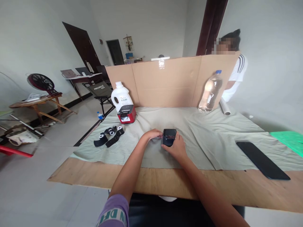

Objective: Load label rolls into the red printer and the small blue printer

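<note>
A small black device point(169, 136) with a little label panel on top stands on the grey-green cloth point(208, 138) near the middle of the table. My right hand point(177, 148) grips it from the right and near side. My left hand point(153, 135) rests on the cloth just left of the device, fingers curled toward its side; whether they touch it I cannot tell. Both forearms reach in from the near edge.
Black tape rolls point(109, 136) lie at left, a red and black printer point(126, 114) and a white jug point(121, 95) behind them. A clear water bottle point(210, 92) leans on the cardboard screen point(170, 80). A black phone point(262, 159) lies at right. Another person point(233, 67) stands behind the screen.
</note>
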Motion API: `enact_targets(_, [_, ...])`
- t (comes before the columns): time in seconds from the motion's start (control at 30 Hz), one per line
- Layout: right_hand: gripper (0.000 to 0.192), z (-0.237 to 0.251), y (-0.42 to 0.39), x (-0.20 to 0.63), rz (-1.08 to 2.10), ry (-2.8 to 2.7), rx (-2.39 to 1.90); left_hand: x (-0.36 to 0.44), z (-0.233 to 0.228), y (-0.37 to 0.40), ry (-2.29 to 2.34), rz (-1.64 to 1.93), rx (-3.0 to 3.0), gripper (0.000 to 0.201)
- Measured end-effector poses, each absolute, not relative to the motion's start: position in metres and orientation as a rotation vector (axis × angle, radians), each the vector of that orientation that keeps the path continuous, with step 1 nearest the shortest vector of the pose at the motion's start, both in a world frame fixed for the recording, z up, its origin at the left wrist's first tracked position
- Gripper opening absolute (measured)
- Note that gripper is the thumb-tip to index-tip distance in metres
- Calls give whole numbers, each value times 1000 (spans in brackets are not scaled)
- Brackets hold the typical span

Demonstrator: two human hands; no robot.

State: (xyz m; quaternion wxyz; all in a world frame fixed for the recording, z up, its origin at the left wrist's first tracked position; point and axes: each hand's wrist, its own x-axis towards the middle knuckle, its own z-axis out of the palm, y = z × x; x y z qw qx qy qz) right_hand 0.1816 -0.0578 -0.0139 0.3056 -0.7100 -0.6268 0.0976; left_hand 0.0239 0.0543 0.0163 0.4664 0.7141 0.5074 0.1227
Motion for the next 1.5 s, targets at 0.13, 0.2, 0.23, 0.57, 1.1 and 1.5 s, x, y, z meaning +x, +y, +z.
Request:
enact_targets(0.13, [114,-12,-58,182,262,-1660,-1892,24,18,52,1229,296,1736,17])
enact_targets(0.2, [114,-13,-57,182,262,-1658,-1891,22,17,52,1230,302,1727,16])
enact_targets(0.23, [114,-14,-57,182,262,-1655,-1888,21,15,52,1235,313,1723,15])
enact_targets(0.57, [112,-14,-57,183,265,-1636,-1880,17,11,57,1286,377,1670,12])
enact_targets(1.1, [120,-15,-58,181,279,-1617,-1903,28,19,42,1371,345,1438,18])
enact_targets(1.5, [123,-14,-58,179,289,-1585,-1893,33,19,38,1374,350,1399,31])
